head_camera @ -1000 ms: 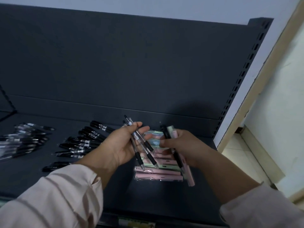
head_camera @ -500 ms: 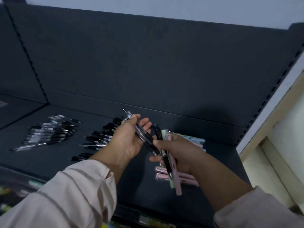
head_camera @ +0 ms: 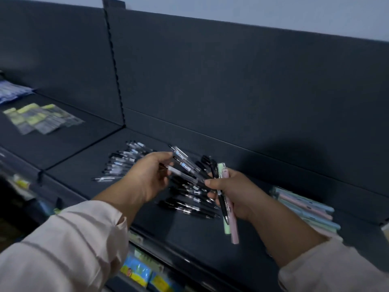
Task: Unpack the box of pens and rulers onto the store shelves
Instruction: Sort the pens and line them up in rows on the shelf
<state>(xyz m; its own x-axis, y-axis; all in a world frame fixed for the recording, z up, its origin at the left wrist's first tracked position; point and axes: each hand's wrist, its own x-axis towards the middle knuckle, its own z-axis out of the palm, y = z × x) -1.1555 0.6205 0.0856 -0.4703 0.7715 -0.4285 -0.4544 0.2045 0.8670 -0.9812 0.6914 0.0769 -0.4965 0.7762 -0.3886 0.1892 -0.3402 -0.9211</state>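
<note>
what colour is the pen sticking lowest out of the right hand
Pale pink, seen in the head view; the pen hangs below the right hand.

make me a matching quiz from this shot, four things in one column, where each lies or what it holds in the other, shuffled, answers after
Things:
1. left hand
2. right hand
3. yellow packets
4. stack of pastel pens

Places or states:
A. lies at the right end of the near shelf
B. grips three pens, pink, green and black
C. lies on the left shelf section
D. grips clear pens

Pairs: 1-D, 2-B, 3-C, 4-A
</note>
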